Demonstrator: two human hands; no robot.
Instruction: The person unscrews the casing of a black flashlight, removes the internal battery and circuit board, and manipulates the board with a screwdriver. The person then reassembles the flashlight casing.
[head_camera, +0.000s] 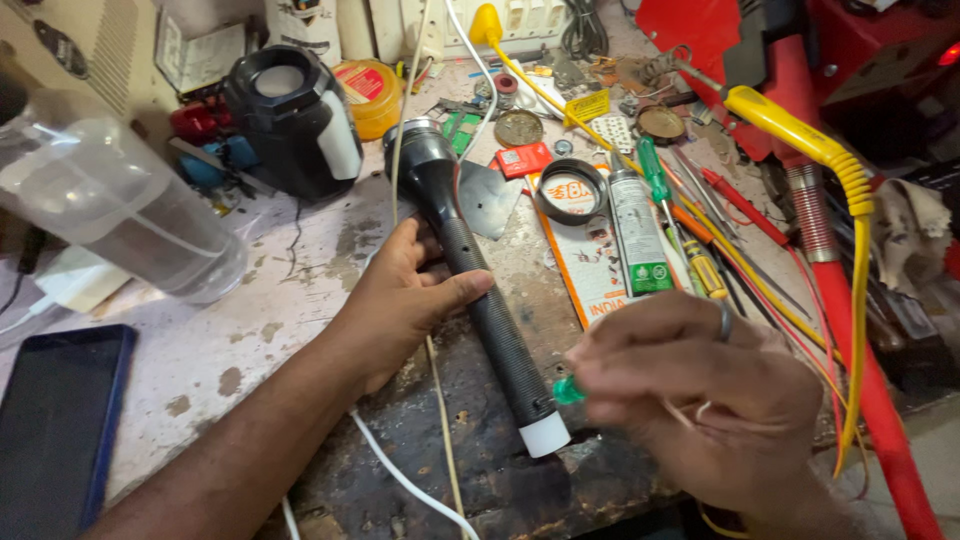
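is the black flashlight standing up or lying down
Lying down: the black flashlight lies along the workbench, gripped mid-body by the left hand.

Single view, from a camera worn on the person's head. It looks steeply down and forward over the bench (250, 330), close enough that both forearms enter from the lower edge and the left hand (405, 300) and right hand (690, 390) fill the lower centre. The near bench edge lies at the bottom of the frame; the far clutter and wall base run along the top. The right hand, nearest the lens, is blurred. No second view shares the scene.
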